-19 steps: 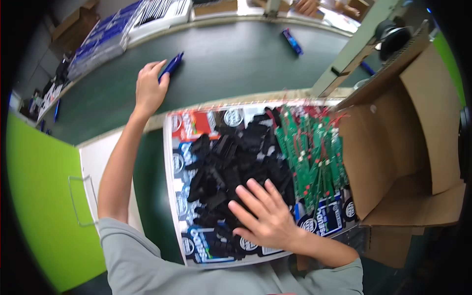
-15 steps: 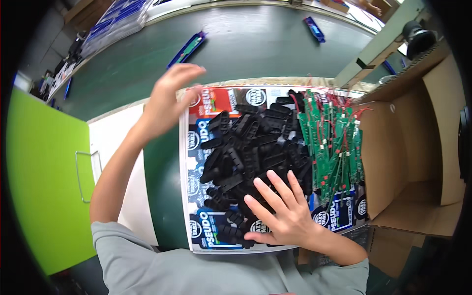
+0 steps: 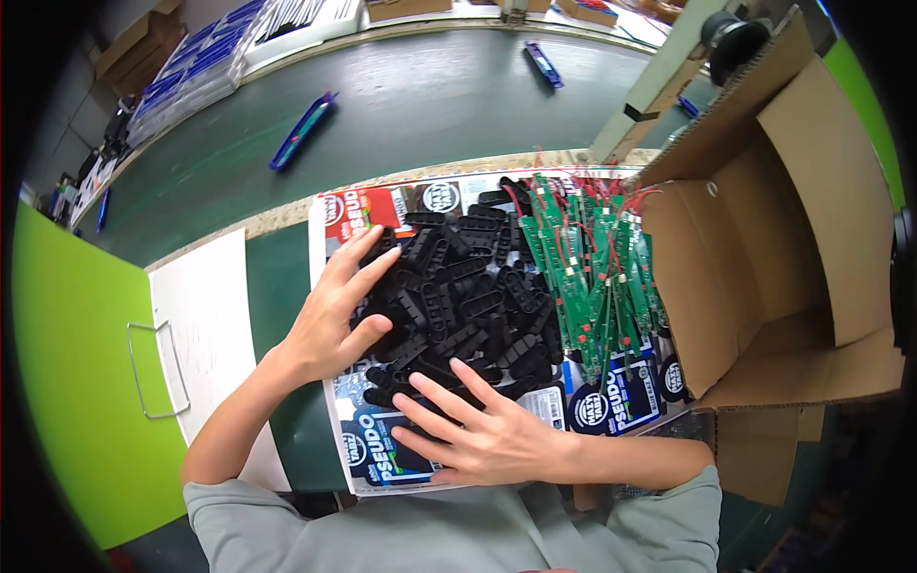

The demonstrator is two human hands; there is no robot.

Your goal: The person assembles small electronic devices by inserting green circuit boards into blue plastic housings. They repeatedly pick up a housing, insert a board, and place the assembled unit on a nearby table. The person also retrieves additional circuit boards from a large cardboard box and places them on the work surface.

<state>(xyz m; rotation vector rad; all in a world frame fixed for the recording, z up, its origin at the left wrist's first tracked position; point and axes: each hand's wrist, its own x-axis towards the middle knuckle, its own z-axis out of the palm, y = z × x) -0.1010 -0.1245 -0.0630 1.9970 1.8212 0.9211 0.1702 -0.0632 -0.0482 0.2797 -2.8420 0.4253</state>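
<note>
A loose heap of black oblong plastic parts (image 3: 468, 277) lies on a flat, brightly printed cardboard sheet (image 3: 382, 449) in front of me. My left hand (image 3: 325, 320) is at the heap's left side, fingers spread, with its fingertips at the outermost parts. Along the near edge, my right hand (image 3: 492, 439) lies palm down with fingers apart, its fingertips next to the black parts. Neither hand visibly grips a part. To the right of the heap, narrow green circuit boards (image 3: 592, 277) with red wires are piled across one another.
An open cardboard box (image 3: 745, 248) stands at the right. Beyond the sheet, a blue-cased device (image 3: 304, 131) and another blue device (image 3: 543, 64) rest on the green surface (image 3: 411, 105). A lime-green panel (image 3: 76, 382) and white paper (image 3: 210, 306) are at the left.
My left hand has come down from the far left corner to the heap's left side. My right hand has drawn back toward the near edge. The whole view has shifted somewhat.
</note>
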